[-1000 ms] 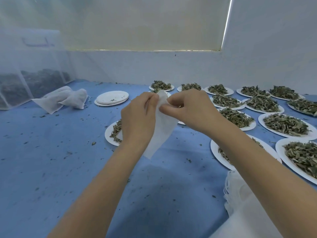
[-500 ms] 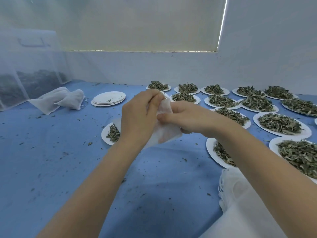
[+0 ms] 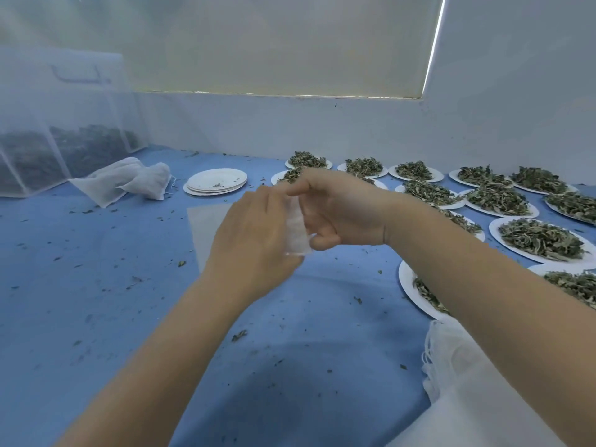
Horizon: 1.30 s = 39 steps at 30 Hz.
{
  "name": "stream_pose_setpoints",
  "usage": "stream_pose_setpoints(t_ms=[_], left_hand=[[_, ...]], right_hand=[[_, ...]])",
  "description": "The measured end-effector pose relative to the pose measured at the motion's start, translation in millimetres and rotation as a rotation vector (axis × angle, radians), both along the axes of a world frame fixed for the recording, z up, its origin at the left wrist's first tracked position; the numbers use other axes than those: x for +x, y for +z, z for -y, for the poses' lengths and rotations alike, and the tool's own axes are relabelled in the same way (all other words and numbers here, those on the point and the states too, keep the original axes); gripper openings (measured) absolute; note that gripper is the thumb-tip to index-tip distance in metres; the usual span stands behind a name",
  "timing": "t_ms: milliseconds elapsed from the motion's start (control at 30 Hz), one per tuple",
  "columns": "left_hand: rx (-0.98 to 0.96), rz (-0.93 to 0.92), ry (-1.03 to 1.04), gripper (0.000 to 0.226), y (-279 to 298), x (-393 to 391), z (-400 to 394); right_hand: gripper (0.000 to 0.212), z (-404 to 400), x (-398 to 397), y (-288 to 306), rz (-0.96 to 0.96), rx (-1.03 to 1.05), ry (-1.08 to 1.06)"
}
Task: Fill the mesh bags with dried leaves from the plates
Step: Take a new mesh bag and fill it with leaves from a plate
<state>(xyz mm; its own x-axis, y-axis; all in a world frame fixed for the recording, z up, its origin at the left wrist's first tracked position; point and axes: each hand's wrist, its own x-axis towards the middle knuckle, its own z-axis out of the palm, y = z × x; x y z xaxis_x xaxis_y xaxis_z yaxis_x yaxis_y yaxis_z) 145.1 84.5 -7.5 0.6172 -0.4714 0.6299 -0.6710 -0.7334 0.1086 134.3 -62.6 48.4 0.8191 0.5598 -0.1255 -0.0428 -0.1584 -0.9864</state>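
**Small mesh bag held between both hands above the blue surface**

At far left lie filled bags (image 3: 129, 179), then a stack of empty plates (image 3: 215, 181). At centre the left hand (image 3: 254, 233) and right hand (image 3: 338, 208) both pinch one mesh bag (image 3: 296, 229), bunched between them in the air. It looks light, limp and prone to collapse; gripping opposite rims of its mouth should keep it open. To the right wait plates of dried leaves (image 3: 538, 238), brittle and easily spilled.

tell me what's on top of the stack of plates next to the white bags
Only a few leaf crumbs lie on the top plate of the stack. Whatever sits between the lower plates is covered.
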Motion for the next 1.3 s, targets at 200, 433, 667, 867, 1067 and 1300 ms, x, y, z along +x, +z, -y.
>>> stream_pose_setpoints(t_ms=[200, 433, 667, 867, 1067, 1300], left_hand=[[-0.062, 0.067, 0.234, 0.048, 1.3, 25.4, -34.8], [-0.09, -0.109, 0.368, 0.039, -15.5, 61.5, -68.8], [-0.083, -0.316, 0.376, 0.046, -20.6, 91.3, -87.6], [-0.087, -0.412, 0.285, 0.057, -25.3, 96.8, -88.5], [-0.061, -0.437, 0.241, 0.055, -25.6, 105.0, -89.6], [-0.061, -0.446, 0.236, 0.054, -21.8, 116.3, -89.0]], right_hand=[[0.029, -46.9, 31.3, 7.2, 0.071, -0.096, -0.057], [0.013, -70.4, 62.4, -31.5, 0.207, 0.101, -0.393], [0.022, -34.6, 90.6, -58.3, 0.583, -0.636, -0.613], [0.056, -40.6, 105.0, -78.8, 0.561, -0.85, -0.472], [0.044, -50.7, 114.7, -82.5, 0.588, -0.884, -0.49], [0.015, -41.2, 116.2, -70.5, 0.697, -0.825, -0.519]])
